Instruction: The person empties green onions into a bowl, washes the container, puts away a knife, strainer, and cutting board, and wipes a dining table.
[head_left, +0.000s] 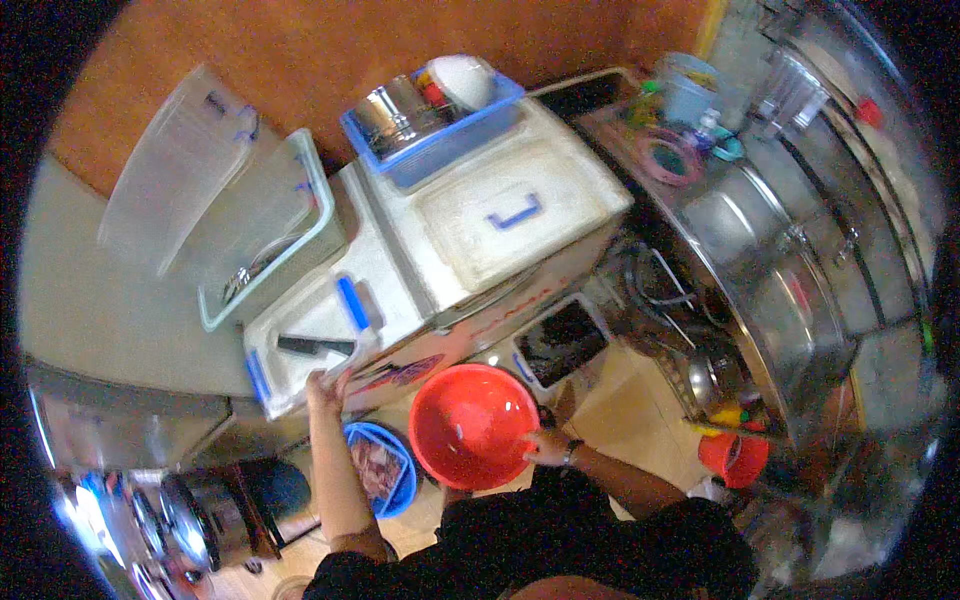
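Note:
My right hand (549, 447) grips the right rim of a red plastic basin (474, 427), which has nothing visible inside and is held near my body. My left hand (327, 390) is at the front edge of a white lidded chest (420, 247), by a clear plastic container (259, 375) with blue clips. A dark-handled utensil (315, 346) lies on that container. Whether the left fingers grip the container's edge cannot be told from the blur. Below, between my left arm and the basin, a blue bucket (405, 487) holds pinkish pieces that look like raw meat.
On the chest stand a blue basket (435, 142) with a steel pot and white bowl, and a tall clear bin (324, 202). A tub of dark contents (562, 341) is on the floor beside the chest. Steel sinks (750, 217) run along the right, above a small red bucket (733, 457).

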